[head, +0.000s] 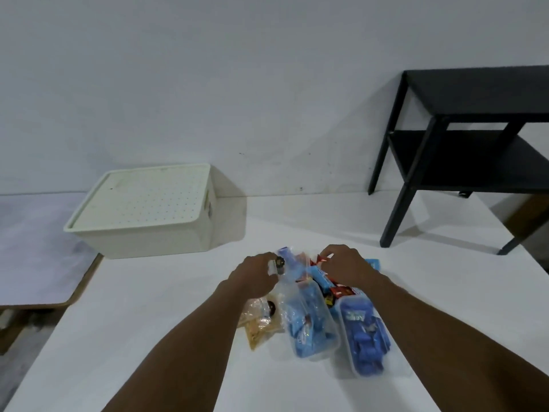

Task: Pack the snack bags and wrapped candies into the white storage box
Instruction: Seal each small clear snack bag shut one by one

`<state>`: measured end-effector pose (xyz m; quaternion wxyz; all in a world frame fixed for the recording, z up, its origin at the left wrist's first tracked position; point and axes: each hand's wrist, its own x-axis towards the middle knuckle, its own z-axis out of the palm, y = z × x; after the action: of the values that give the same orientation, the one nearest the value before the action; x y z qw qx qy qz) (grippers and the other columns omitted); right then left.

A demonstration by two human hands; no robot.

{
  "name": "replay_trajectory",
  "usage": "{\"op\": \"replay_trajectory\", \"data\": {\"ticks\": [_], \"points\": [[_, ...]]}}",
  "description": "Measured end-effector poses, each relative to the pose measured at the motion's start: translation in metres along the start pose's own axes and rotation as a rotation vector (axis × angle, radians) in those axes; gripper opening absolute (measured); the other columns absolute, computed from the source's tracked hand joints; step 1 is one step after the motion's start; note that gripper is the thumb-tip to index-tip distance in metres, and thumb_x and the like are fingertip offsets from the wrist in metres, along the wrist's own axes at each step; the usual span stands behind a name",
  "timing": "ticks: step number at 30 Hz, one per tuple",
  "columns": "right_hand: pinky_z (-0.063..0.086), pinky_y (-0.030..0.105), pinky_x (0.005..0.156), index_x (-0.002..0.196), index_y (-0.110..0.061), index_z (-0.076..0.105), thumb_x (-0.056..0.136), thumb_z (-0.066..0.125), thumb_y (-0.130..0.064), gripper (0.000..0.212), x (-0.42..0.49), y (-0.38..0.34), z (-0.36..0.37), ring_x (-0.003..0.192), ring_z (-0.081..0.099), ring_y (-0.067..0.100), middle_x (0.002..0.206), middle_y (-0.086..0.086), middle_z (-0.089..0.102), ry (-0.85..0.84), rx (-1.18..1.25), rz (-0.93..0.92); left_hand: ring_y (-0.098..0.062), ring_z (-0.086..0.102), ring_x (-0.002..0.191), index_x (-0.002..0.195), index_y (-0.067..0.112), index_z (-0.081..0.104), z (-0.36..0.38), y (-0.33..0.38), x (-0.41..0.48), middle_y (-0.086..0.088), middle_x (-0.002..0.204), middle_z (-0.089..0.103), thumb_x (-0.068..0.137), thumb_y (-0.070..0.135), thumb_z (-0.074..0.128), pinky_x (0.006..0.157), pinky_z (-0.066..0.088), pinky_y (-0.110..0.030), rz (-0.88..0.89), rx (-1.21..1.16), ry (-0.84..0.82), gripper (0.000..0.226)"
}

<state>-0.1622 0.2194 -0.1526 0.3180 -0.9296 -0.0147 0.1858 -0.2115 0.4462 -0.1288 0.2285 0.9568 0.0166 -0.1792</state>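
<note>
Snacks are lying piled on a white table; the left hand is pinching a small bag, the right hand is curling over red candies. The white storage box is sitting lidded by the wall, a black shelf standing right.

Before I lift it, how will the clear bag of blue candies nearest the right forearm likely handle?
The clear bag of blue candies is thin plastic holding many loose wrapped pieces, so it will probably sag and shift if lifted by one end. The glossy film looks slippery, so a pinch near the top may slide. Lying flat on the white table, it seems unlikely to roll.
</note>
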Motion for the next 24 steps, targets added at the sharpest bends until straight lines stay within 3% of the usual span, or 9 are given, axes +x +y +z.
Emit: {"op": "replay_trajectory", "data": {"ticks": [6,9,11,13,16,18,20,21,24], "points": [[0.048,0.026,0.072,0.103,-0.012,0.069,0.087,0.059,-0.027,0.024,0.025,-0.044,0.052,0.092,0.065,0.022,0.109,0.007,0.070,-0.086,-0.018,0.020,-0.023,0.058,0.124,0.145,0.027,0.046,-0.011,-0.064,0.013,-0.002,0.132,0.063,0.092,0.038,0.062,0.106,0.044,-0.035,-0.077,-0.030,-0.044,0.056],[0.045,0.027,0.067,0.074,-0.003,0.061,0.089,0.057,-0.025,0.027,0.033,-0.059,0.084,0.095,0.067,0.029,0.089,0.016,0.069,-0.164,-0.076,0.044,-0.024,0.056,0.126,0.148,0.028,0.042,-0.012,-0.094,0.022,-0.003,0.139,0.059,0.091,0.038,0.062,0.109,0.043,-0.038,-0.099,-0.024,-0.109,0.061],[0.041,0.026,0.057,0.074,-0.008,0.061,0.087,0.058,-0.026,0.022,0.040,-0.064,0.106,0.073,0.062,0.024,0.064,0.006,0.054,-0.181,-0.067,0.080,-0.024,0.054,0.128,0.149,0.028,0.041,-0.011,-0.109,0.029,-0.003,0.143,0.055,0.091,0.035,0.062,0.109,0.042,-0.038,-0.083,-0.012,-0.153,0.062],[0.037,0.023,0.049,0.080,-0.006,0.063,0.086,0.059,-0.024,0.019,0.048,-0.067,0.124,0.050,0.046,0.014,0.055,-0.001,0.042,-0.157,-0.085,0.109,-0.024,0.051,0.132,0.150,0.028,0.039,-0.012,-0.120,0.037,-0.002,0.148,0.050,0.091,0.033,0.061,0.111,0.041,-0.039,-0.064,0.001,-0.190,0.063],[0.036,0.017,0.049,0.058,-0.017,0.043,0.086,0.058,-0.016,0.032,0.058,-0.076,0.137,0.046,0.040,0.007,0.055,-0.004,0.041,-0.094,-0.099,0.176,-0.023,0.050,0.133,0.148,0.026,0.040,-0.014,-0.134,0.054,-0.002,0.148,0.050,0.093,0.032,0.060,0.111,0.040,-0.038,-0.019,0.019,-0.208,0.059],[0.043,0.020,0.059,0.066,-0.016,0.053,0.087,0.058,-0.019,0.023,0.066,-0.084,0.140,0.059,0.050,0.012,0.066,-0.001,0.051,-0.093,-0.106,0.226,-0.023,0.047,0.135,0.149,0.025,0.040,-0.015,-0.141,0.064,-0.002,0.148,0.050,0.093,0.032,0.061,0.112,0.039,-0.038,0.014,0.022,-0.212,0.059],[0.048,0.031,0.076,0.087,-0.016,0.063,0.089,0.056,-0.026,0.012,0.071,-0.093,0.140,0.082,0.055,0.022,0.086,0.004,0.059,-0.117,-0.143,0.230,-0.022,0.043,0.140,0.150,0.024,0.038,-0.018,-0.147,0.070,-0.003,0.151,0.048,0.093,0.032,0.062,0.115,0.035,-0.038,0.041,0.010,-0.211,0.062],[0.048,0.029,0.077,0.090,-0.017,0.063,0.090,0.055,-0.025,0.011,0.073,-0.097,0.139,0.085,0.055,0.023,0.089,0.005,0.059,-0.123,-0.156,0.213,-0.022,0.042,0.140,0.150,0.024,0.038,-0.020,-0.148,0.074,-0.003,0.151,0.047,0.093,0.032,0.063,0.115,0.035,-0.038,0.054,0.004,-0.207,0.063],[0.038,0.005,0.051,0.072,-0.017,0.056,0.092,0.056,-0.017,0.020,0.076,-0.109,0.129,0.067,0.058,0.013,0.071,-0.005,0.055,-0.103,-0.140,0.117,-0.025,0.045,0.137,0.151,0.026,0.037,-0.029,-0.150,0.086,-0.004,0.151,0.046,0.093,0.036,0.064,0.114,0.035,-0.040,0.084,-0.035,-0.194,0.065]]}}
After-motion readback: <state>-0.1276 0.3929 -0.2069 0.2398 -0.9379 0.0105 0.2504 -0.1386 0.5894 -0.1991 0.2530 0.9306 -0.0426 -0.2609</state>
